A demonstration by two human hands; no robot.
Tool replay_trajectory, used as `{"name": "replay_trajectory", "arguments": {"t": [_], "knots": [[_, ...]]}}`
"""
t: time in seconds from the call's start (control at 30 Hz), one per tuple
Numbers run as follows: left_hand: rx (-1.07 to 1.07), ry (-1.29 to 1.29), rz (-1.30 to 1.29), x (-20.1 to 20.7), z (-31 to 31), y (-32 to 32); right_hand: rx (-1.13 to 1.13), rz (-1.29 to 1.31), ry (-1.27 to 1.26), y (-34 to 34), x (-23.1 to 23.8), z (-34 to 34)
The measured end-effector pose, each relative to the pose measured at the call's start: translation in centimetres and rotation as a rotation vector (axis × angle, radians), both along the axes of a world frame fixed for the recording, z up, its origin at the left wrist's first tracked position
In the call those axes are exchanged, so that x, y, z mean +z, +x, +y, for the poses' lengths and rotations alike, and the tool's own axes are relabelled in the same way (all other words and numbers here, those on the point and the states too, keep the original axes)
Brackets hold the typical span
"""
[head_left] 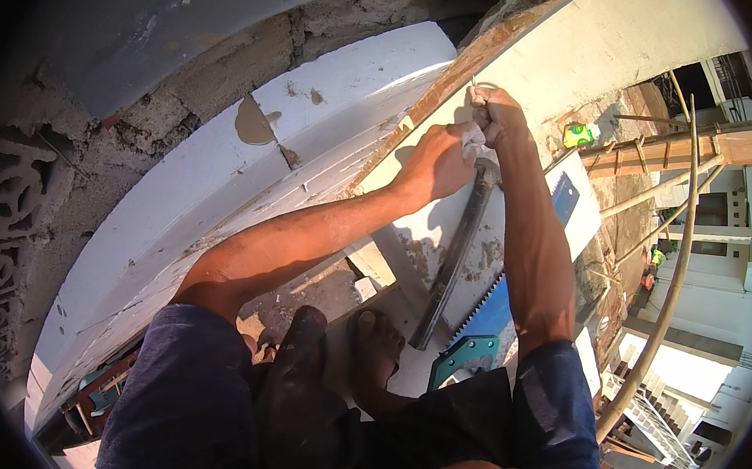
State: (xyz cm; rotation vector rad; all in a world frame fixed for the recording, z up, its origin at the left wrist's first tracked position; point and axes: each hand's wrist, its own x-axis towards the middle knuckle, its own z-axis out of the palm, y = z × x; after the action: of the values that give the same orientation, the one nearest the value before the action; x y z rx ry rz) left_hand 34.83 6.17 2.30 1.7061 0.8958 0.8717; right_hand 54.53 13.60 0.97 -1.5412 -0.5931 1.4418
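Note:
My left hand (439,162) is closed around a small whitish crumpled bag (472,140), which looks like thin plastic. Right beside it, my right hand (502,120) is closed too, fingers bent in front of the pale wall surface; a thin light tip shows at its fingertips, too small to name. Below both hands lies a hammer (459,256), its head near the bag and its dark handle pointing toward my feet. A handsaw (494,317) with a blue blade and teal handle rests under my right forearm, partly hidden by it.
A curved white block wall (223,172) with mortar patches runs along the left. Rough masonry (155,88) stands behind it. A pale slab (616,42) rises ahead. Bamboo poles (685,247) and a wooden plank (687,154) stand at the right, above a drop to lower ground.

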Motion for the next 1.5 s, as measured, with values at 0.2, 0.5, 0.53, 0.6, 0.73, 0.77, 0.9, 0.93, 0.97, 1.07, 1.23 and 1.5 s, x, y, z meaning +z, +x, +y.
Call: {"name": "replay_trajectory", "arguments": {"t": [0.2, 0.5, 0.53, 0.6, 0.73, 0.77, 0.9, 0.93, 0.97, 1.07, 1.23, 1.5], "knots": [[0.108, 0.312, 0.076, -0.9, -0.8, -2.3, 0.277, -1.563, 0.064, -2.0, 3.9, -2.0], [0.059, 0.753, 0.805, -1.8, 11.6, -2.9, 0.196, -1.675, 0.022, -2.5, 6.4, -0.9], [0.061, 0.806, 0.785, -2.1, 11.7, -2.6, 0.176, -1.671, 0.019, -2.5, 6.3, -0.6], [0.031, 0.777, 0.75, -2.2, 11.7, -2.0, 0.179, -1.737, 0.061, -2.5, 6.2, -0.8], [0.062, 0.595, 0.667, 1.0, 12.9, -1.2, 0.092, -1.756, 0.143, -3.0, 8.4, -0.1], [0.109, 0.551, 0.629, 2.4, 13.5, -1.1, 0.045, -1.743, 0.162, -3.2, 9.1, 0.0], [0.241, 0.458, 0.378, 8.7, 15.1, 1.6, -0.145, -1.78, 0.248, -2.7, 13.5, -0.3], [0.238, 0.513, 0.38, 9.8, 15.3, 2.3, -0.195, -1.782, 0.272, -2.5, 14.4, -0.4], [0.236, 0.568, 0.383, 10.9, 15.4, 2.9, -0.246, -1.781, 0.297, -2.4, 15.1, -0.4], [0.271, 0.645, 0.371, 13.4, 15.6, 3.7, -0.293, -1.785, 0.373, -1.9, 17.6, -0.9], [0.155, 0.657, 0.341, 13.7, 16.2, 2.4, -0.237, -1.777, 0.375, -1.6, 17.5, -0.5], [0.198, 0.589, 0.481, 16.5, 15.2, 2.3, -0.198, -1.762, 0.384, -0.2, 17.4, -1.5]]}}
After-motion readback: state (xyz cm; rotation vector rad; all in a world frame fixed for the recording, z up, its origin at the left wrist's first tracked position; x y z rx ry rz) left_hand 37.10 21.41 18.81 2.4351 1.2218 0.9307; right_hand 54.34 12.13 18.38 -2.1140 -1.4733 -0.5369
